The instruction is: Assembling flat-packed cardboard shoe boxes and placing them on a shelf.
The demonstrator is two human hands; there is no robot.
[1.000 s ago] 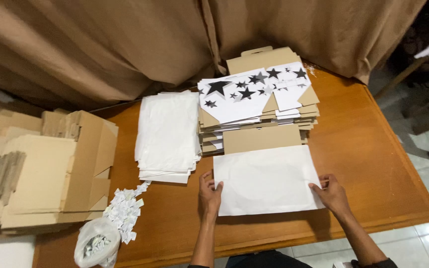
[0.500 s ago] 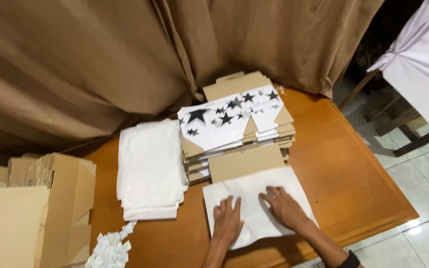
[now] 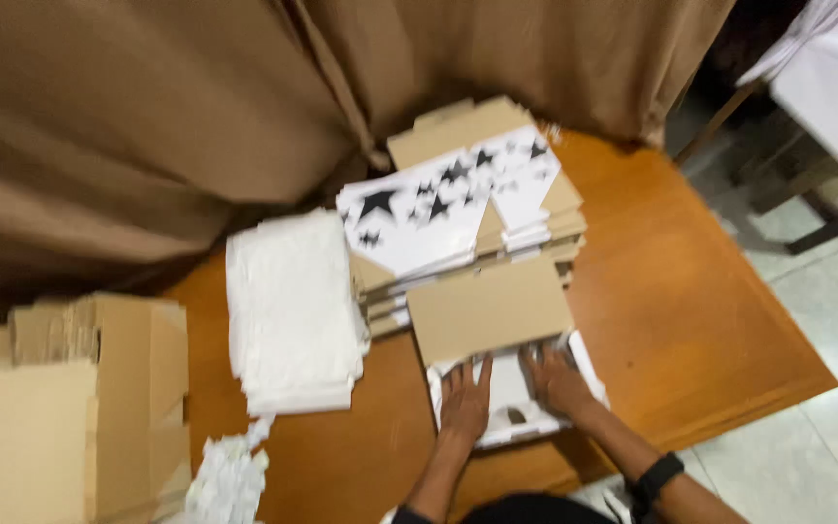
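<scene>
My left hand [image 3: 465, 400] and my right hand [image 3: 556, 380] lie flat, fingers spread, on a white sheet of paper [image 3: 508, 398] near the front edge of the orange wooden table [image 3: 691, 311]. The sheet looks creased and partly folded under my palms. Just beyond my fingertips lies a flat brown cardboard panel [image 3: 490, 309]. Behind the panel stands a stack of flattened boxes, white with black stars [image 3: 448, 204].
A pile of white paper sheets [image 3: 288, 311] lies to the left of my hands. Brown cardboard cartons [image 3: 80, 398] stand at the far left, with a bag of white scraps [image 3: 228, 477] in front. A brown curtain [image 3: 196, 107] hangs behind the table. Tiled floor lies to the right.
My hands moved from the sheet's outer edges to its middle and press it down; the sheet now looks smaller and folded. The camera view shifted closer and to the right.
</scene>
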